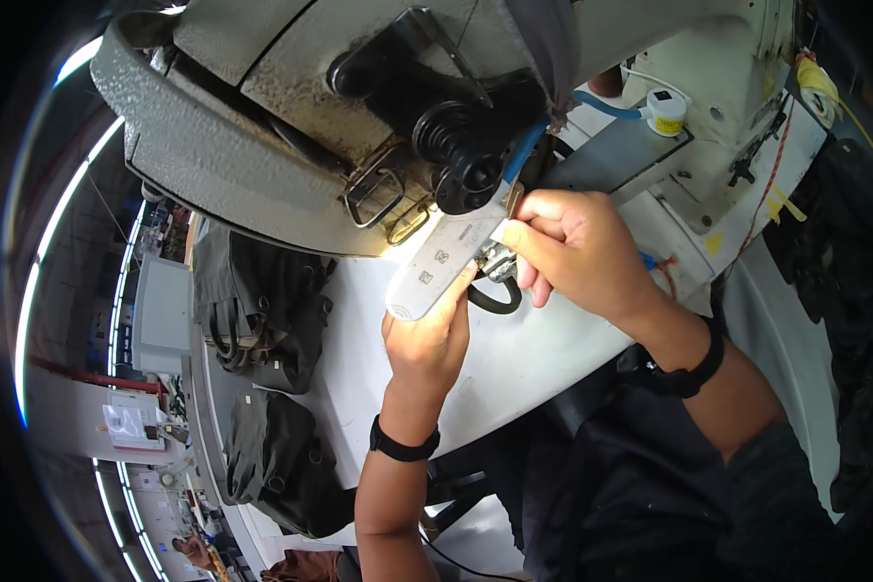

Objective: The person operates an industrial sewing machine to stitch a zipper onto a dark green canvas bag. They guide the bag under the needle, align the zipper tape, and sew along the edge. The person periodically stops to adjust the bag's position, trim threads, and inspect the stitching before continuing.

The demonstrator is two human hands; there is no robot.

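Observation:
A flat light-grey plate (435, 270) with a rounded end and small printed marks slants below the sewing machine head (262, 126). My left hand (425, 339) is closed beside and partly behind it, thumb pointing at a small metal part (498, 260); the plate hides most of its fingers and anything they hold. Curled close to that same part is my right hand (577, 247), thumb and forefinger pinched at a small white piece (501, 231). A dark round ring (495, 299) sits just below the two hands.
Dark grey bags (276, 456) lie at the left on the white table (524, 359). Black machine parts (466, 145) hang just above my hands. A blue tube (606, 105) leads to a small white cylinder (665, 110). An orange cord (774, 184) runs down at the right.

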